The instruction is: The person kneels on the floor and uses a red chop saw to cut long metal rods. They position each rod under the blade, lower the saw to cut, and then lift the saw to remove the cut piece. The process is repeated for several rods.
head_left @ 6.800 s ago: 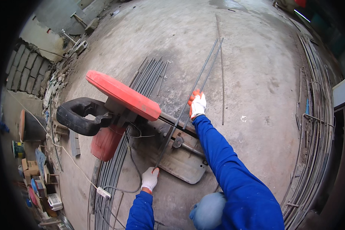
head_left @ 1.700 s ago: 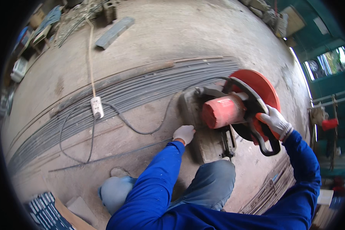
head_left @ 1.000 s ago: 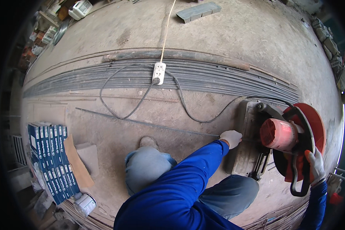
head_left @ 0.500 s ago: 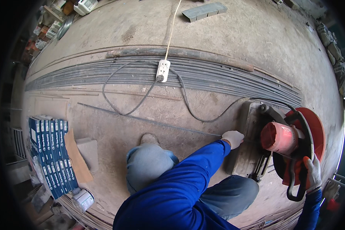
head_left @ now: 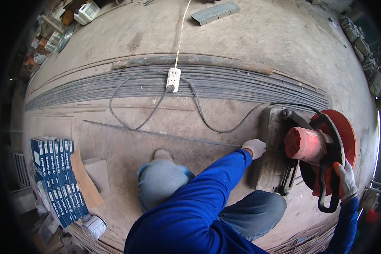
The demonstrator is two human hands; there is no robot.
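Observation:
A ribbed steel rebar (head_left: 190,140) lies slantwise across the floor, its right end reaching the base of a red and black chop saw (head_left: 304,144). My left hand (head_left: 255,148), in a pale knit glove, is closed around the rebar just left of the saw base (head_left: 262,169). The saw's head hides where the bar runs beyond that. My right hand (head_left: 347,183), gloved with orange at the fingertips, wraps the black loop handle (head_left: 324,199) of the saw. The red guard covers most of the blade.
Behind the rebar, a bundle of steel bars (head_left: 224,86) spans the floor, with a white power strip (head_left: 173,79) on it and a looping black cord (head_left: 199,111). Blue boxes (head_left: 57,169) and a can (head_left: 95,227) stand left. A grey channel piece (head_left: 216,13) lies far off.
The view has shifted slightly, so the scene sits a little further left. Both hands keep their grips on the rebar and the saw handle.

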